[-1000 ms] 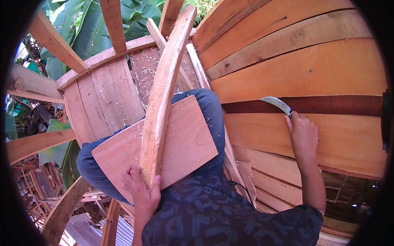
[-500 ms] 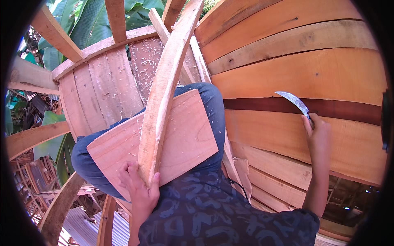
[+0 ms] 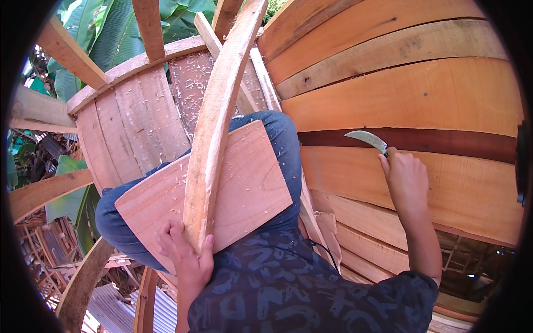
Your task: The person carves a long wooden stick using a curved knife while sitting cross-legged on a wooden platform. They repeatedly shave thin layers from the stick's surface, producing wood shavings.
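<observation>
Across my lap lies a flat wooden board (image 3: 252, 183), with a few shavings on it. A long curved wooden beam (image 3: 211, 133) rests on the board and slants up and away from me. My left hand (image 3: 187, 252) grips the near end of the beam, thumb on its right side and fingers on its left. Out to the right, my right hand (image 3: 407, 178) is closed around the handle of a knife with a curved blade (image 3: 367, 139). The blade points left and is apart from the beam. My fingers hide most of the handle.
Orange-brown planks (image 3: 355, 94) form a wall on the right, with a dark opening (image 3: 472, 266) low down. Pale planks (image 3: 139, 122) strewn with shavings lie beyond my knees. Curved ribs (image 3: 72, 55) stand at the left, before large green leaves (image 3: 125, 41).
My right hand has moved left with the knife, bringing the blade nearer the beam. The left hand keeps its hold on the beam. The whole view has shifted slightly.
</observation>
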`<state>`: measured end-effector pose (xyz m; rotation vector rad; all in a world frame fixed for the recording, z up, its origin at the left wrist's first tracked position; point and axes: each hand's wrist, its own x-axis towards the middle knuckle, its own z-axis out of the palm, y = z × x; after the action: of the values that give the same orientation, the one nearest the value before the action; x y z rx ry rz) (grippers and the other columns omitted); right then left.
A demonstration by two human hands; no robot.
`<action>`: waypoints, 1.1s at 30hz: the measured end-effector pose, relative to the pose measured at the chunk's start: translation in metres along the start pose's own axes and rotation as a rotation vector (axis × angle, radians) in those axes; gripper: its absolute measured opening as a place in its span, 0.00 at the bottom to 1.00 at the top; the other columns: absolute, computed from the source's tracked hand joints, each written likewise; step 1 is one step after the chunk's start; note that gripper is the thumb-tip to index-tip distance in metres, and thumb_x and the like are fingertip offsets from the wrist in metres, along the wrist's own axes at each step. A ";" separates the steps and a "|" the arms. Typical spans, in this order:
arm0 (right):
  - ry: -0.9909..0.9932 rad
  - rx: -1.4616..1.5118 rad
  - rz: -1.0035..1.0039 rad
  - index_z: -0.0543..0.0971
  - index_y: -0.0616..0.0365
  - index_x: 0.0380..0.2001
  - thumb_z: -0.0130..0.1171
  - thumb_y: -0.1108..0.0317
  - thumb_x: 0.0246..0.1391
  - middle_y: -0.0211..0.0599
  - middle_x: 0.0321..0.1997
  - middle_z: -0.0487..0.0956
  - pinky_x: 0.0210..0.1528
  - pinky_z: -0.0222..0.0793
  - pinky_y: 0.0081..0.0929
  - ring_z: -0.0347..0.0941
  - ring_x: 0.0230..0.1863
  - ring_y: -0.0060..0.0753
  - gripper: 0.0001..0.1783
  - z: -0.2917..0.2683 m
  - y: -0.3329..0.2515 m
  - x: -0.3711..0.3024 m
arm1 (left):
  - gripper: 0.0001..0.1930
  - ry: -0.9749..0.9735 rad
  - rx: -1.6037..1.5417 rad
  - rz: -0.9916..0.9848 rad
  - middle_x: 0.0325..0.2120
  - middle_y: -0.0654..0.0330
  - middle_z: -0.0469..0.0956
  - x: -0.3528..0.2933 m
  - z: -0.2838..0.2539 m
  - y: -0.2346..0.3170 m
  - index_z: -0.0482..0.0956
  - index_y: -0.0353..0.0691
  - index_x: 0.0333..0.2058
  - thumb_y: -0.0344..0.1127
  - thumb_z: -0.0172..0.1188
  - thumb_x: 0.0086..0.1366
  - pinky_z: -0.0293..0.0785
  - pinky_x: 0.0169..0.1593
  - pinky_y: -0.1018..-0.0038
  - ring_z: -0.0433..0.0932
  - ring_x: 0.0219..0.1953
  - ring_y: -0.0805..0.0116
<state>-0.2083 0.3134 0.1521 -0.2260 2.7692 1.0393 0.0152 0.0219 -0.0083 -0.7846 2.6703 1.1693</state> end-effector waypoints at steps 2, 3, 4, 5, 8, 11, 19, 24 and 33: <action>0.028 -0.023 -0.002 0.77 0.59 0.30 0.54 0.55 0.61 0.44 0.25 0.79 0.28 0.73 0.40 0.79 0.27 0.47 0.17 0.003 -0.001 0.004 | 0.29 0.027 0.012 -0.001 0.49 0.45 0.60 0.000 0.000 0.004 0.64 0.36 0.51 0.39 0.64 0.53 0.46 0.59 0.51 0.59 0.55 0.46; 0.036 -0.037 0.007 0.77 0.59 0.30 0.54 0.55 0.61 0.44 0.25 0.79 0.28 0.73 0.39 0.79 0.28 0.47 0.17 0.003 -0.001 0.006 | 0.28 0.040 0.018 -0.001 0.48 0.46 0.61 0.000 0.000 0.005 0.64 0.36 0.50 0.39 0.63 0.53 0.47 0.60 0.52 0.60 0.54 0.47; 0.043 -0.049 0.015 0.76 0.59 0.29 0.54 0.55 0.61 0.44 0.25 0.79 0.28 0.73 0.39 0.79 0.28 0.47 0.17 0.004 -0.001 0.007 | 0.28 0.040 0.021 0.003 0.48 0.46 0.61 0.000 0.000 0.004 0.64 0.36 0.50 0.39 0.63 0.53 0.47 0.60 0.53 0.60 0.54 0.47; 0.040 -0.044 0.018 0.76 0.59 0.29 0.54 0.55 0.61 0.44 0.25 0.79 0.28 0.74 0.39 0.79 0.28 0.47 0.17 0.004 -0.002 0.008 | 0.28 0.041 0.024 0.007 0.48 0.46 0.61 0.000 0.001 0.003 0.64 0.36 0.50 0.39 0.63 0.53 0.47 0.60 0.53 0.60 0.54 0.47; 0.026 -0.030 0.027 0.76 0.60 0.28 0.55 0.56 0.61 0.46 0.25 0.79 0.28 0.74 0.38 0.79 0.28 0.47 0.17 0.000 -0.004 0.009 | 0.28 0.036 0.024 0.007 0.48 0.46 0.61 0.001 0.001 0.002 0.64 0.36 0.50 0.39 0.63 0.53 0.47 0.59 0.53 0.60 0.54 0.47; 0.012 -0.022 0.028 0.76 0.60 0.28 0.55 0.56 0.61 0.47 0.25 0.79 0.28 0.74 0.39 0.79 0.29 0.48 0.17 -0.002 -0.003 0.012 | 0.30 0.006 0.002 -0.002 0.50 0.45 0.60 0.000 0.000 -0.001 0.64 0.36 0.52 0.39 0.66 0.53 0.47 0.59 0.50 0.58 0.56 0.46; 0.059 -0.035 0.068 0.78 0.59 0.30 0.57 0.56 0.59 0.47 0.25 0.79 0.30 0.72 0.43 0.77 0.28 0.51 0.16 -0.019 0.006 -0.004 | 0.32 -0.032 -0.027 -0.024 0.52 0.44 0.59 0.000 -0.002 -0.002 0.64 0.36 0.53 0.39 0.67 0.53 0.45 0.59 0.47 0.57 0.57 0.45; -0.044 0.016 0.092 0.79 0.59 0.30 0.58 0.56 0.58 0.48 0.22 0.77 0.29 0.69 0.44 0.76 0.26 0.53 0.15 -0.033 0.008 -0.028 | 0.31 -0.020 -0.005 -0.045 0.52 0.45 0.59 -0.002 -0.001 0.000 0.63 0.36 0.54 0.38 0.66 0.53 0.44 0.59 0.46 0.57 0.57 0.45; -0.051 0.062 0.086 0.78 0.59 0.30 0.57 0.57 0.59 0.48 0.21 0.77 0.28 0.70 0.44 0.76 0.26 0.52 0.15 -0.023 0.002 -0.021 | 0.30 0.002 -0.012 -0.028 0.53 0.44 0.58 -0.001 0.000 0.004 0.63 0.36 0.53 0.36 0.66 0.54 0.42 0.61 0.46 0.56 0.59 0.45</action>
<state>-0.1910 0.3008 0.1748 -0.0709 2.7818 0.9625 0.0143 0.0246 -0.0054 -0.8226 2.6472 1.1802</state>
